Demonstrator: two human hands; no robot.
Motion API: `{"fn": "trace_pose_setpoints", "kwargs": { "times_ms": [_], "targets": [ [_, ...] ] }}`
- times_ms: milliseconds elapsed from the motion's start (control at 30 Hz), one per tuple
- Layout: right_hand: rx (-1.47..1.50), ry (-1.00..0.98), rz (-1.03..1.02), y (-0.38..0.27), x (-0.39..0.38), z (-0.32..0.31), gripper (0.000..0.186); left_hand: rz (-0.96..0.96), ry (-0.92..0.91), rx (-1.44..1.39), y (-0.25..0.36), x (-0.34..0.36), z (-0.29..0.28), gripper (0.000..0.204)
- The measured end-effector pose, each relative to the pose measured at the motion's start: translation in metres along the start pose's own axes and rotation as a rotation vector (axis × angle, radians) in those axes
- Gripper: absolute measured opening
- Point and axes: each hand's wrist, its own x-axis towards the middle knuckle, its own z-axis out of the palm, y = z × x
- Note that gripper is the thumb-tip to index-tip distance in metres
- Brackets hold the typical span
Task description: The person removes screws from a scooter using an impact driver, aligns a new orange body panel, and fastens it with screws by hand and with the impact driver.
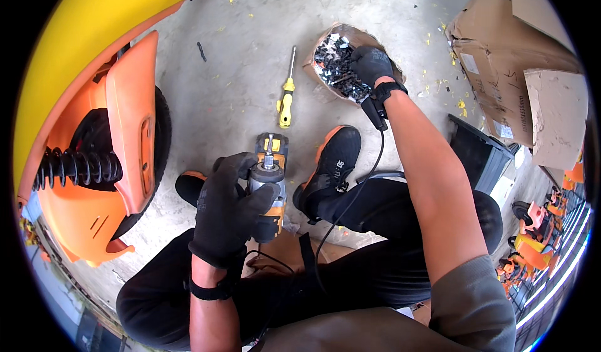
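My left hand (222,205), in a black glove, is closed round a cordless impact driver (268,173) with a grey and orange body. The driver's metal socket bit (269,155) points away from me, toward the far side. My right hand (372,64), also gloved in black, reaches into an open brown paper bag or carton (394,70). It presses in among many small black parts (332,61), mixed with a few white pieces. The fingertips of that hand are hidden by the parts, so what it holds does not show.
A yellow-handled screwdriver (286,104) lies on the concrete floor. At the left stands an orange and yellow vehicle with a coil spring (78,167). Cardboard boxes (501,64) and a black bin (479,151) are on the right. A thin cable (360,195) runs from my right wrist.
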Motion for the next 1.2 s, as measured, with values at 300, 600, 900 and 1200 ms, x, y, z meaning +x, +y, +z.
{"fn": "trace_pose_setpoints", "kwargs": {
  "times_ms": [300,600,900,1200],
  "targets": [
    [-0.062,-0.014,0.09,-0.022,0.001,0.002,0.021,0.034,0.049,-0.004,-0.006,0.003,0.001,0.042],
    [-0.097,-0.025,0.141,-0.023,0.01,0.016,0.03,0.045,0.081,0.0,-0.001,0.003,0.002,0.038],
    [0.21,-0.108,-0.01,-0.017,-0.008,-0.043,0.023,0.177,0.133,0.246,0.004,-0.004,-0.001,0.04],
    [0.578,0.026,-0.598,-0.217,-0.157,-0.162,0.018,0.48,0.373,-0.136,0.005,-0.014,-0.011,0.033]
  ]
}}
